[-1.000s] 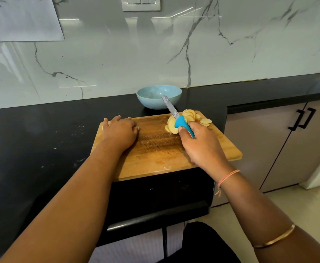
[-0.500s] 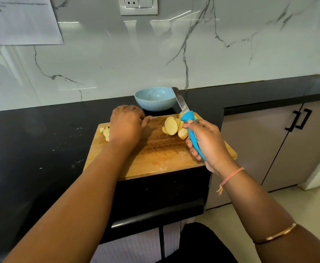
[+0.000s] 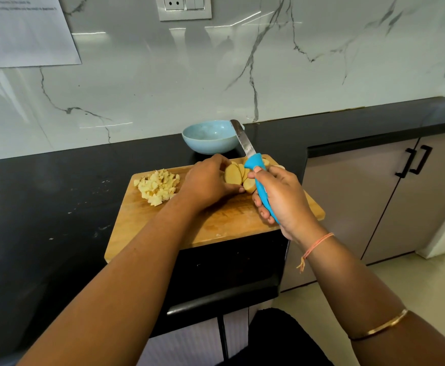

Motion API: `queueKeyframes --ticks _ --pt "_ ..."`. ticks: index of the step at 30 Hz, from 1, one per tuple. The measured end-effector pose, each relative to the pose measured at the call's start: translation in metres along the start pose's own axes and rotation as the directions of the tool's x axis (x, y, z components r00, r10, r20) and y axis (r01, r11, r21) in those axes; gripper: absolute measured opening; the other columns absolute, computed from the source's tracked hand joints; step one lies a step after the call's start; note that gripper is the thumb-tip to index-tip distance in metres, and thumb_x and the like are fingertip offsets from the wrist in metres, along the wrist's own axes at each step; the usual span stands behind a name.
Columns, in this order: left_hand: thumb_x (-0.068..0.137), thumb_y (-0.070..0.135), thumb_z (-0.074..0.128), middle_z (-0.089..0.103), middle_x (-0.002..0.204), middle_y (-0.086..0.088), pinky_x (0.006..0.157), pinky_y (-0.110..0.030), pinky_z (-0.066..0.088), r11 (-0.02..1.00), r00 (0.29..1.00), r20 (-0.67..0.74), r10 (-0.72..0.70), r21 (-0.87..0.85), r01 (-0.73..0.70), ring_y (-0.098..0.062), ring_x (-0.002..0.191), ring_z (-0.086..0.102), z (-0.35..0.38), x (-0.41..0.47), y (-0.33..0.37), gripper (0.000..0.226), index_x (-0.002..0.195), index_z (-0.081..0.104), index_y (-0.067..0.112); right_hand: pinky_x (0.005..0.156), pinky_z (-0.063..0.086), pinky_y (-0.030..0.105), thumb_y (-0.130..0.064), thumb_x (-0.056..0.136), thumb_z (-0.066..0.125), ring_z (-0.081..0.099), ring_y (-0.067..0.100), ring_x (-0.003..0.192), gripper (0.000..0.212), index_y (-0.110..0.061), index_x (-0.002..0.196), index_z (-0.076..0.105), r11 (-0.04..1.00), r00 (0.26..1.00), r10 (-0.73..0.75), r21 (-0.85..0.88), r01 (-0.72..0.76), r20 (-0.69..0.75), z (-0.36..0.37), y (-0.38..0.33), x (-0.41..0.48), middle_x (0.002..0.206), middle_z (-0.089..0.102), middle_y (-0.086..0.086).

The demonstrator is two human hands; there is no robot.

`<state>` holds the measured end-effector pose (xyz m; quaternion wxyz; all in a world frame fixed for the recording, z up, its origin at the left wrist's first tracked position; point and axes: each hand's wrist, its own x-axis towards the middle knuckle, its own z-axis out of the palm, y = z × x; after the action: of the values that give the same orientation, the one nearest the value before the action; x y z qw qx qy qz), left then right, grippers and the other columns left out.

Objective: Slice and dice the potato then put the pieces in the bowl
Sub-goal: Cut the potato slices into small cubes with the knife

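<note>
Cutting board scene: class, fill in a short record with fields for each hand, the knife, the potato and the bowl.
left hand: holds the potato slices on the cutting board
right hand: grips the knife by its blue handle, blade pointing up and away
diced pieces: heaped at the board's far left corner
bowl: on the counter behind the board, no potato visible inside

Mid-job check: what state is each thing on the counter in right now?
bowl: empty, behind the board.
dice: piled on the board's left end.
slices: uncut, held together by left hand.
knife: raised off the board, blade pointing away, gripped by right hand.
board: flat on counter.
cabinet doors: closed.
</note>
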<state>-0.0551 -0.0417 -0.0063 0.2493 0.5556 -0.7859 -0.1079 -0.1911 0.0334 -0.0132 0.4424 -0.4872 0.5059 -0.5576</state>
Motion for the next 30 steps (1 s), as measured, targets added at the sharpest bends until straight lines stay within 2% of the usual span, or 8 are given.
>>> queueKeyframes --ticks 5,10,13,16,18,20,24,30 --pt "0.074 0.039 0.079 0.055 0.124 -0.001 0.083 -0.026 0.049 0.992 0.997 -0.050 -0.066 -0.109 0.060 -0.012 0.103 0.053 -0.011 -0.008 -0.012 0.064 0.126 0.049 0.019 0.038 0.031 0.020 -0.033 0.099 0.047 0.039 0.010 0.035 0.025 -0.011 0.103 0.059 1.000 1.000 -0.002 -0.020 0.002 0.004 0.000 0.001 0.000 0.053 0.050 0.003" --pt "0.076 0.054 0.072 0.061 0.113 -0.003 0.083 -0.032 0.051 0.968 0.982 0.004 -0.191 0.166 0.188 -0.018 0.100 0.056 -0.026 -0.017 -0.020 0.063 0.124 0.056 0.016 0.038 0.031 0.020 -0.032 0.098 0.049 0.039 0.011 0.035 0.022 -0.013 0.099 0.059 0.991 0.999 0.025 -0.135 -0.019 0.040 0.003 -0.002 0.000 0.056 0.050 0.005" --pt "0.078 0.054 0.070 0.061 0.121 -0.003 0.090 -0.034 0.050 0.971 0.975 0.064 -0.212 0.125 0.203 -0.020 0.106 0.057 -0.028 -0.019 -0.022 0.069 0.133 0.051 0.017 0.036 0.031 0.019 -0.032 0.098 0.048 0.039 0.010 0.034 0.021 -0.014 0.100 0.059 0.965 0.995 0.053 -0.259 -0.031 0.079 0.006 -0.006 0.001 0.056 0.051 0.004" --pt "0.082 0.044 0.070 0.054 0.132 -0.004 0.093 -0.032 0.046 0.973 0.969 0.098 -0.225 0.069 0.219 -0.020 0.115 0.053 -0.031 -0.019 -0.023 0.070 0.140 0.042 0.017 0.037 0.032 0.019 -0.030 0.098 0.045 0.041 0.010 0.036 0.023 -0.018 0.114 0.055 0.906 0.991 0.088 -0.421 -0.036 0.105 0.010 -0.013 0.003 0.058 0.055 0.003" --pt "0.084 0.037 0.069 0.053 0.134 -0.003 0.093 -0.030 0.044 0.973 0.966 0.115 -0.230 0.039 0.227 -0.019 0.114 0.052 -0.031 -0.020 -0.023 0.067 0.141 0.040 0.017 0.035 0.032 0.017 -0.030 0.098 0.044 0.043 0.008 0.036 0.036 -0.025 0.133 0.046 0.839 0.988 0.091 -0.544 -0.007 0.127 0.013 -0.017 0.002 0.063 0.060 0.002" --pt "0.085 0.035 0.069 0.054 0.134 -0.004 0.094 -0.030 0.044 0.972 0.964 0.120 -0.236 0.028 0.235 -0.019 0.115 0.053 -0.029 -0.020 -0.022 0.064 0.140 0.042 0.017 0.033 0.031 0.014 -0.029 0.098 0.044 0.043 0.003 0.033 0.045 -0.030 0.143 0.037 0.766 0.983 0.091 -0.642 0.034 0.160 0.015 -0.021 -0.001 0.069 0.062 -0.001" --pt "0.086 0.033 0.069 0.053 0.135 -0.005 0.096 -0.032 0.044 0.961 0.954 0.118 -0.276 0.039 0.273 -0.023 0.120 0.052 -0.025 -0.019 -0.019 0.063 0.140 0.041 0.015 0.043 0.035 0.018 -0.026 0.098 0.044 0.046 0.006 0.047 0.045 -0.030 0.143 0.040 0.642 0.974 0.071 -0.757 0.120 0.215 0.019 -0.028 -0.006 0.082 0.063 0.000" --pt "0.086 0.027 0.069 0.057 0.131 -0.006 0.094 -0.035 0.051 0.942 0.935 0.134 -0.329 -0.027 0.335 -0.023 0.107 0.060 -0.026 -0.019 -0.015 0.056 0.135 0.045 0.014 0.048 0.034 0.019 -0.024 0.099 0.043 0.046 0.008 0.054 0.046 -0.028 0.144 0.039 0.595 0.971 0.070 -0.791 0.145 0.231 0.022 -0.034 -0.005 0.090 0.061 0.000"
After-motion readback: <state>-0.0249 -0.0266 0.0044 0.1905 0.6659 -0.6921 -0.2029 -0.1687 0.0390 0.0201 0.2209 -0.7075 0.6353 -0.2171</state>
